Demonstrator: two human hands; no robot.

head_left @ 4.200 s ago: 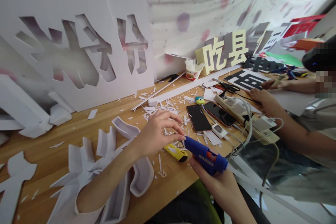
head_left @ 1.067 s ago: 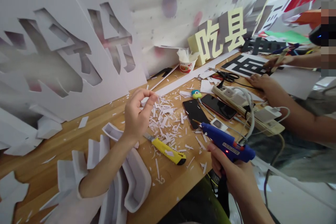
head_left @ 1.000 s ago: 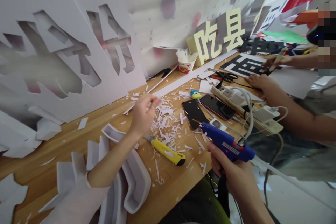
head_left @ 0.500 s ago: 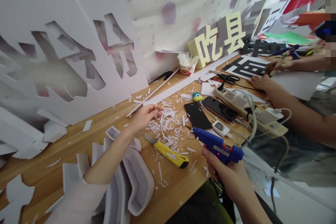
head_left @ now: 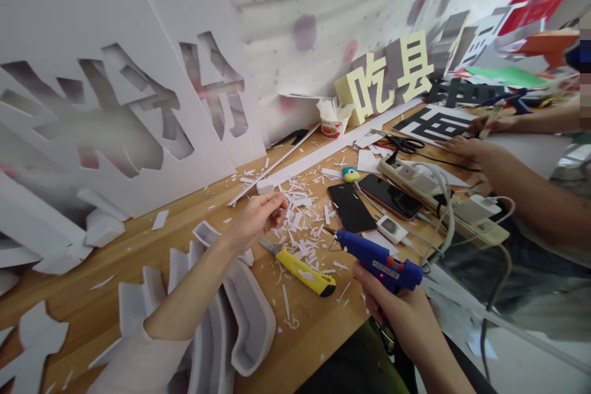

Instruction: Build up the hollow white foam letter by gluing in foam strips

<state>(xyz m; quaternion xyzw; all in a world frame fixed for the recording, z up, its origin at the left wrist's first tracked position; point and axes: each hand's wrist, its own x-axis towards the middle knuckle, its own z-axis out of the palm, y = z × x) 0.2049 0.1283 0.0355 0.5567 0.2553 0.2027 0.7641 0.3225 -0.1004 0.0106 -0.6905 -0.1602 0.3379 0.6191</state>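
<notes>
Fingers wrapped round its handle, my right hand (head_left: 397, 308) holds a blue glue gun (head_left: 376, 258) with a lit red light and its nozzle toward the left. My left hand (head_left: 261, 218) is closed with fingertips pinched together above white foam scraps (head_left: 300, 221); whatever lies between them is too small to make out. A yellow utility knife (head_left: 307, 272), blade out, lies on the wooden table (head_left: 152, 246) between my hands. Hollow white foam letter pieces (head_left: 252, 320) stand under and beside my left forearm.
Two phones (head_left: 351, 207), a power strip (head_left: 471, 215) with cables, scissors (head_left: 401, 141) and a paper cup (head_left: 333, 120) lie beyond. Yellow characters (head_left: 373, 89) and cut-out white boards (head_left: 217, 135) lean at the back. At right, another person's hands (head_left: 471, 148) work over a black character.
The view has shifted slightly, so the table appears lower and further right. My left fingers have curled in more. The glue gun stays in my right hand, slightly nearer the knife.
</notes>
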